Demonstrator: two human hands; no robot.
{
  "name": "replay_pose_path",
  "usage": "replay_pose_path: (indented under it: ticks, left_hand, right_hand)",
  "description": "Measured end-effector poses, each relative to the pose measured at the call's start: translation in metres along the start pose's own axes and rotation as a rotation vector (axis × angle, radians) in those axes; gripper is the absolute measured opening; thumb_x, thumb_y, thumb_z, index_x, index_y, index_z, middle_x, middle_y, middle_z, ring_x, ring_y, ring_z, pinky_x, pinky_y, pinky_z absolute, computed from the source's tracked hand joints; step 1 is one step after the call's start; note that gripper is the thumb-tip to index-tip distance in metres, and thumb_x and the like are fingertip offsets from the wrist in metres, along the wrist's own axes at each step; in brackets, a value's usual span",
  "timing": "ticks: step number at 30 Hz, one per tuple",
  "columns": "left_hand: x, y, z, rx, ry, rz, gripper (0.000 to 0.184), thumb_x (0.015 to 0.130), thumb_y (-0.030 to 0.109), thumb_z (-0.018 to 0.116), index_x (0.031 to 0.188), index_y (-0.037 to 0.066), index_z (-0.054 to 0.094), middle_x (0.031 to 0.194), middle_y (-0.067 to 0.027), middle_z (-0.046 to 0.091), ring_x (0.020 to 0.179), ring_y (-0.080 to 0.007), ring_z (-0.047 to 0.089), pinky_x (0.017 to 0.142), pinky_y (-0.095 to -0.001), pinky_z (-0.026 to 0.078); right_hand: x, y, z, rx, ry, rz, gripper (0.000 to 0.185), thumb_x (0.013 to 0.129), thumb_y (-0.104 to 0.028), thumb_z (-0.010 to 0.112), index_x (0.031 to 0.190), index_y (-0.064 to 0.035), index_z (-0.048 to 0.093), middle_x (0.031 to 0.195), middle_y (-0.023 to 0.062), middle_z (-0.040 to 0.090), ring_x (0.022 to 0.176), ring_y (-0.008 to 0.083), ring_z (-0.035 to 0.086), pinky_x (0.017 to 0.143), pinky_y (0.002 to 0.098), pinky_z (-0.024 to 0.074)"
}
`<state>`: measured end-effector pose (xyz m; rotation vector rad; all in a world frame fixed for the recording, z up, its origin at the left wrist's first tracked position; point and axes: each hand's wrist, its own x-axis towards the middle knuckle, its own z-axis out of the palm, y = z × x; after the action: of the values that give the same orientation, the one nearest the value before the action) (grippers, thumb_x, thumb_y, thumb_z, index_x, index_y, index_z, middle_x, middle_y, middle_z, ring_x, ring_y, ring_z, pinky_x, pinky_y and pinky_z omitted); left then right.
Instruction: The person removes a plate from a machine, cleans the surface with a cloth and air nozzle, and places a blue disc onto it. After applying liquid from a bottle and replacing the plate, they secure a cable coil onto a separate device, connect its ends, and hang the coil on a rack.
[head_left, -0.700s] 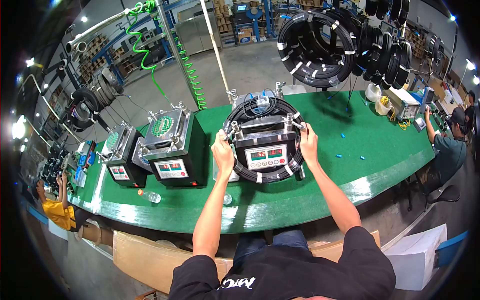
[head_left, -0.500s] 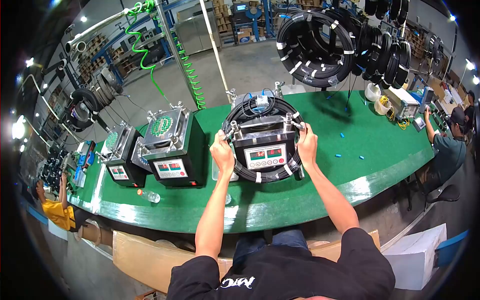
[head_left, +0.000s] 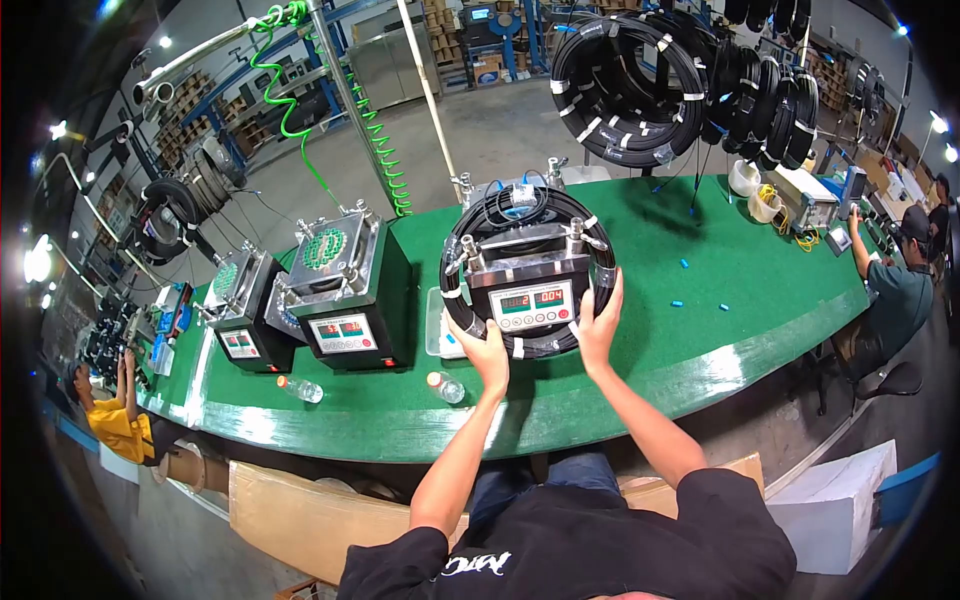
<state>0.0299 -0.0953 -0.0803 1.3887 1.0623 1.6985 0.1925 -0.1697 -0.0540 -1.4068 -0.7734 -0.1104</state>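
Note:
My left hand (head_left: pixel 484 352) grips the lower left of a coil of black cable (head_left: pixel 545 346) bound with white ties. On the lower right of the same ring, my right hand (head_left: pixel 600 328) has its fingers wrapped round it. A black box-shaped machine (head_left: pixel 530 306) with red digits and metal clamp posts shows through the ring; whether the coil touches it I cannot tell. At the top of the coil, thin cable with blue ends and a pale tag (head_left: pixel 523 196) is bunched. A clear plastic tray (head_left: pixel 434 325) lies partly behind my left hand.
Two similar machines (head_left: pixel 342 333) (head_left: pixel 239 344) stand left on the green table (head_left: pixel 640 365). Two small bottles (head_left: pixel 446 387) (head_left: pixel 300 389) lie near its front edge. Several blue caps (head_left: pixel 678 304) are scattered right. Cable coils (head_left: pixel 630 150) hang behind. Co-workers sit at the right (head_left: pixel 903 285) and left (head_left: pixel 118 425).
Both hands have shifted from the coil's sides down to its lower part, and the ring sits slightly differently. The bottle by my left arm is now uncovered. The middle machine's digits differ.

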Motion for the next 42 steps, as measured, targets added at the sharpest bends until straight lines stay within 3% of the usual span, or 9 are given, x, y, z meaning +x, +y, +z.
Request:
replay_pose_path:
  ticks: [2, 15, 18, 20, 25, 28, 32, 37, 42]
  left_hand:
    - [-0.001, -0.003, 0.0, -0.014, -0.012, 0.008, 0.081, 0.09, -0.004, 0.061, 0.159, -0.003, 0.021, 0.161, -0.0263, 0.031, 0.151, -0.0362, 0.032, 0.124, -0.042, 0.022]
    - [0.016, 0.009, -0.021, 0.032, -0.138, -0.104, 0.085, 0.093, 0.019, 0.076, 0.155, -0.004, 0.022, 0.154, -0.0247, 0.039, 0.145, -0.033, 0.037, 0.122, -0.0423, 0.024]
    - [0.049, 0.019, -0.028, -0.184, -0.169, -0.196, 0.065, 0.105, 0.037, 0.061, 0.151, 0.0, 0.033, 0.132, -0.0137, 0.055, 0.12, -0.0228, 0.053, 0.107, -0.0367, 0.039]
    - [0.083, 0.001, -0.033, 0.0, -0.246, -0.124, 0.052, 0.111, 0.047, 0.043, 0.129, -0.001, 0.055, 0.114, -0.0071, 0.06, 0.102, -0.017, 0.054, 0.097, -0.0327, 0.043]
    - [0.132, 0.031, -0.01, 0.007, -0.258, -0.022, 0.061, 0.112, 0.051, 0.038, 0.1, -0.005, 0.06, 0.08, -0.008, 0.054, 0.078, -0.0171, 0.048, 0.072, -0.0359, 0.046]
    - [0.144, 0.006, -0.004, 0.146, -0.272, -0.083, 0.064, 0.11, 0.058, 0.037, 0.092, 0.002, 0.062, 0.073, -0.004, 0.058, 0.07, -0.0151, 0.056, 0.068, -0.0375, 0.05]
    - [0.136, 0.017, 0.002, 0.247, -0.147, 0.131, 0.067, 0.112, 0.052, 0.034, 0.085, -0.006, 0.055, 0.064, -0.0097, 0.05, 0.062, -0.0215, 0.042, 0.062, -0.0423, 0.041]
    - [0.129, 0.031, -0.001, 0.224, -0.195, 0.096, 0.059, 0.113, 0.044, 0.034, 0.087, -0.005, 0.055, 0.061, -0.0131, 0.045, 0.058, -0.0213, 0.042, 0.057, -0.0446, 0.038]
    - [0.155, 0.027, -0.036, 0.287, -0.501, 0.059, 0.048, 0.112, 0.038, 0.042, 0.108, -0.004, 0.065, 0.069, -0.0116, 0.056, 0.067, -0.0135, 0.053, 0.065, -0.0381, 0.049]
  right_hand:
    - [-0.025, 0.001, 0.002, -0.038, -0.021, 0.004, 0.074, 0.1, -0.013, 0.058, 0.161, 0.0037, 0.019, 0.162, 0.0284, 0.029, 0.151, 0.0429, 0.029, 0.125, 0.0492, 0.0217]
    - [-0.026, 0.015, 0.004, -0.056, 0.017, -0.063, 0.069, 0.1, -0.016, 0.061, 0.156, 0.0062, 0.026, 0.149, 0.0291, 0.042, 0.14, 0.0416, 0.043, 0.119, 0.048, 0.0313]
    - [0.004, 0.045, -0.006, 0.11, 0.036, 0.023, 0.042, 0.103, -0.019, 0.057, 0.138, -0.0002, 0.044, 0.106, 0.0165, 0.061, 0.093, 0.0251, 0.061, 0.085, 0.0403, 0.0489]
    - [0.034, 0.012, -0.011, 0.106, 0.032, 0.013, 0.035, 0.107, -0.026, 0.052, 0.135, -0.0048, 0.047, 0.073, 0.0076, 0.054, 0.065, 0.0161, 0.046, 0.062, 0.0392, 0.0402]
    - [0.089, 0.007, 0.007, -0.087, -0.042, -0.132, 0.05, 0.111, -0.044, 0.037, 0.114, -0.0016, 0.063, 0.076, 0.0183, 0.065, 0.078, 0.0317, 0.071, 0.069, 0.0424, 0.0513]
    - [0.09, -0.02, 0.002, -0.033, -0.212, 0.258, 0.061, 0.111, -0.049, 0.036, 0.109, 0.0061, 0.062, 0.063, 0.0095, 0.058, 0.052, 0.0191, 0.062, 0.052, 0.0351, 0.05]
    - [0.092, 0.027, 0.02, -0.161, -0.08, 0.032, 0.062, 0.112, -0.05, 0.034, 0.105, 0.0057, 0.062, 0.052, 0.0087, 0.051, 0.042, 0.0197, 0.057, 0.041, 0.0377, 0.0424]
    - [0.09, 0.002, 0.01, -0.196, -0.183, 0.176, 0.056, 0.112, -0.043, 0.033, 0.111, 0.0041, 0.062, 0.084, 0.0308, 0.066, 0.084, 0.0566, 0.06, 0.07, 0.0608, 0.0483]
    - [0.105, 0.022, -0.002, 0.027, -0.331, 0.101, 0.057, 0.112, -0.045, 0.037, 0.112, 0.0065, 0.061, 0.073, 0.0115, 0.061, 0.065, 0.0171, 0.058, 0.06, 0.0381, 0.0505]
